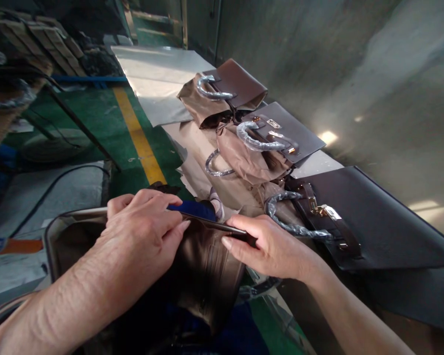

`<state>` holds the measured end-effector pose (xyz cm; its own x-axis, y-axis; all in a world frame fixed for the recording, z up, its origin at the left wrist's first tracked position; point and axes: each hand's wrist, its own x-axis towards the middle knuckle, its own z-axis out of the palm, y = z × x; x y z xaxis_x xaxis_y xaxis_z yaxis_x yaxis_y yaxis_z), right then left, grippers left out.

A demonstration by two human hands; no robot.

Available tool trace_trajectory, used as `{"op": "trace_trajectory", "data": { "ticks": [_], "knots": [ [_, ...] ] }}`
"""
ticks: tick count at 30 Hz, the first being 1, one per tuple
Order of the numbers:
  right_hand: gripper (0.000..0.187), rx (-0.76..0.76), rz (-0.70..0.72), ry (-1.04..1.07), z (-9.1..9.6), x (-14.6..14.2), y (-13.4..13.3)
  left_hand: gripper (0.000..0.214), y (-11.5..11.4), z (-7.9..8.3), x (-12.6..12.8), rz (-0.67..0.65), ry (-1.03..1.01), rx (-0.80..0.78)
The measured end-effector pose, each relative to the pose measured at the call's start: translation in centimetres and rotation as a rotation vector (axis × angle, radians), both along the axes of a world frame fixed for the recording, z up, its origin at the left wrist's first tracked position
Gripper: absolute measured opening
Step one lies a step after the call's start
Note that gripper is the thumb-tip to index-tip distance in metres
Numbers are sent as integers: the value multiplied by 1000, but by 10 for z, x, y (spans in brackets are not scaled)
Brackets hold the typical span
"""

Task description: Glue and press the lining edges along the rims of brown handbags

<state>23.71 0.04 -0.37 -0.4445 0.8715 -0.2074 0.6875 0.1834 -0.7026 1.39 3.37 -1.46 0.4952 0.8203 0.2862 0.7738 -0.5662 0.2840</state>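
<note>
Both my hands grip the upper edge of an unfinished-looking dark handbag [216, 261], whose brown lining and a zip show below. My left hand [148, 227] pinches the edge left of centre, thumb inside and fingers over the far side. At the right end of that edge, my right hand [255, 241] holds it between thumb and fingers. The bag's lower part falls into shadow and cannot be made out. Close to my right hand lies a dark handbag [385, 217] with a plastic-wrapped handle [299, 231] and a gold-coloured clasp.
Further back on the paper-covered table [163, 74] lie a grey-brown handbag [259, 148] and a brown handbag [225, 88], handles wrapped in plastic. A grey wall [336, 59] runs along the right. To the left, a yellow line [140, 138] crosses the green floor [122, 143].
</note>
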Motion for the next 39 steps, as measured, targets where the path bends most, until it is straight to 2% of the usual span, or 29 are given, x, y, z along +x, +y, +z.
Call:
{"op": "trace_trajectory", "data": {
  "ticks": [4,7,11,16,28,39],
  "knots": [
    [32,-17,65,38,6,-4,8,27,-2,0,-1,18,-15,-8],
    [33,-36,41,34,6,-10,13,27,-4,1,-2,18,-24,-13],
    [28,-120,19,85,-3,-12,19,25,-5,3,-8,4,-30,-26],
    [40,-208,-19,95,-18,-5,19,31,-1,5,-21,-27,-38,-18],
    [46,-204,-27,113,-26,-6,12,29,17,0,-15,57,-51,-319],
    [43,-127,14,114,-22,-10,8,24,16,2,-12,86,-33,-374]
  ]
}}
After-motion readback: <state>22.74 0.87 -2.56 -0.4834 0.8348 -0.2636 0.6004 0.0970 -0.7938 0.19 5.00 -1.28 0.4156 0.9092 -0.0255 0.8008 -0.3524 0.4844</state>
